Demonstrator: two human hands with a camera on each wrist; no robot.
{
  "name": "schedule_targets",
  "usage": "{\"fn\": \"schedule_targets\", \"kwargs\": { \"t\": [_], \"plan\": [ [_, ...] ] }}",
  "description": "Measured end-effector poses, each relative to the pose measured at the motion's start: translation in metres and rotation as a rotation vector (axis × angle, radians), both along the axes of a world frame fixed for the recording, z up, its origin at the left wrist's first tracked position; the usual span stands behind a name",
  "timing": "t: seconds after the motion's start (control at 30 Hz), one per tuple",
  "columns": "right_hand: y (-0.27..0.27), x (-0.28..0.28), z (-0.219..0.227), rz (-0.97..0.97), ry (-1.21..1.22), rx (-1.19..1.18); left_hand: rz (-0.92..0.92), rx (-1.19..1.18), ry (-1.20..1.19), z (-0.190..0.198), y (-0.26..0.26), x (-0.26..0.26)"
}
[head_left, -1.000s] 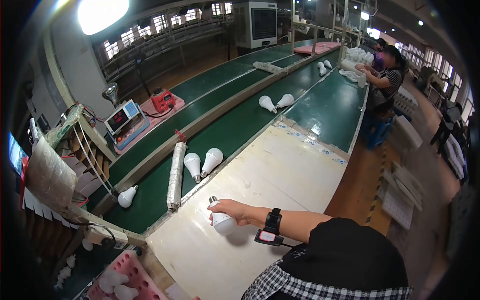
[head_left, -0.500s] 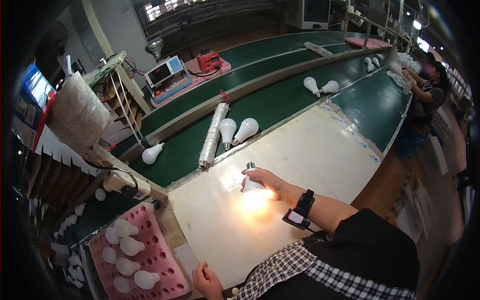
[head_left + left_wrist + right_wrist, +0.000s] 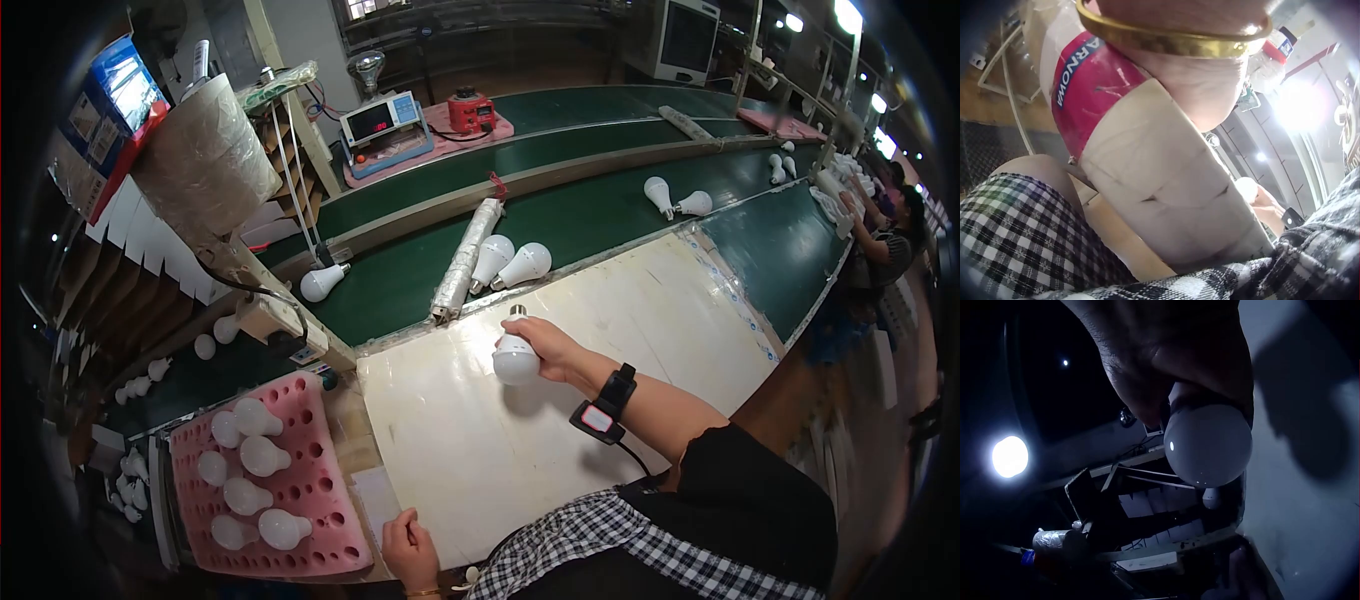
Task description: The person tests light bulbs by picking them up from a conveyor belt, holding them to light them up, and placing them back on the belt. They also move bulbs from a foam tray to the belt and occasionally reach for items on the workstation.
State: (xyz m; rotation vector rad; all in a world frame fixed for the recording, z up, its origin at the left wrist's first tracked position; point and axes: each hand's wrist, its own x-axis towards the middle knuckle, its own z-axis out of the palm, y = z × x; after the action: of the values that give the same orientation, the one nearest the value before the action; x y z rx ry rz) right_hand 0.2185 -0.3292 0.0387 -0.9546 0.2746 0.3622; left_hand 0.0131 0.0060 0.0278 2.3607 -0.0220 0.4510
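My right hand [image 3: 548,345] grips a white light bulb [image 3: 515,362] by its neck, fingers and thumb around it. Its screw cap points up and away, and its round globe faces me over the white board [image 3: 620,340]. In the right wrist view the globe [image 3: 1209,447] is unlit and hangs below the fingers. At the near left edge of the board lies my left hand [image 3: 410,552], its fingers loosely curled with nothing in them. Left of it is a pink foam tray [image 3: 335,490] with several bulbs [image 3: 264,456] on it.
Beyond the board runs a green conveyor [image 3: 590,235] carrying several bulbs and a wrapped bar [image 3: 468,258]. A meter [image 3: 380,122] and a red device [image 3: 470,112] stand behind it. A wrapped roll [image 3: 208,155] rises at left; another person [image 3: 885,240] works at far right.
The bulb in my right hand was unlit, glowed brightly half a second ago, and is dark again. My head has turned left, bringing the foam tray and left hand into view.
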Motion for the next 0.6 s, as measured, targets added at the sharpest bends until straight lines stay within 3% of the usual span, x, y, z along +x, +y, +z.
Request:
{"fn": "schedule_targets", "kwargs": {
  "t": [0.1, 0.17, 0.2, 0.23, 0.3, 0.37, 0.47, 0.53, 0.57, 0.6],
  "plan": [
    [0.012, 0.050, 0.026, 0.060, -0.166, -0.045, 0.013, 0.005, 0.057, -0.001, 0.001, 0.000],
    [0.021, 0.073, 0.041, 0.005, -0.328, -0.290, 0.022, -0.023, -0.008, -0.001, -0.001, 0.001],
    [0.015, 0.096, 0.026, 0.007, -0.526, -0.635, 0.030, -0.019, -0.014, 0.001, -0.001, -0.001],
    [0.008, 0.105, 0.032, 0.012, -0.534, -0.631, 0.031, -0.012, 0.048, 0.004, -0.001, -0.004],
    [-0.014, 0.114, 0.042, 0.310, -0.672, -1.938, 0.036, -0.008, 0.104, 0.007, -0.001, -0.005],
    [-0.044, 0.110, 0.020, 0.144, -0.748, -2.141, 0.031, 0.004, 0.128, 0.008, -0.001, -0.005],
    [-0.067, 0.090, 0.024, 0.064, -0.739, -2.281, 0.019, 0.010, 0.149, 0.011, -0.001, -0.006],
    [-0.084, 0.083, 0.023, 0.115, -0.482, -2.257, 0.016, 0.027, 0.146, 0.012, -0.001, -0.007],
    [-0.095, 0.082, 0.021, 0.115, -0.477, -2.262, 0.012, 0.045, 0.138, 0.012, -0.002, -0.006],
    [-0.106, 0.084, 0.018, 0.197, -0.438, -1.896, 0.009, 0.040, 0.138, 0.012, -0.002, -0.006]
  ]
}}
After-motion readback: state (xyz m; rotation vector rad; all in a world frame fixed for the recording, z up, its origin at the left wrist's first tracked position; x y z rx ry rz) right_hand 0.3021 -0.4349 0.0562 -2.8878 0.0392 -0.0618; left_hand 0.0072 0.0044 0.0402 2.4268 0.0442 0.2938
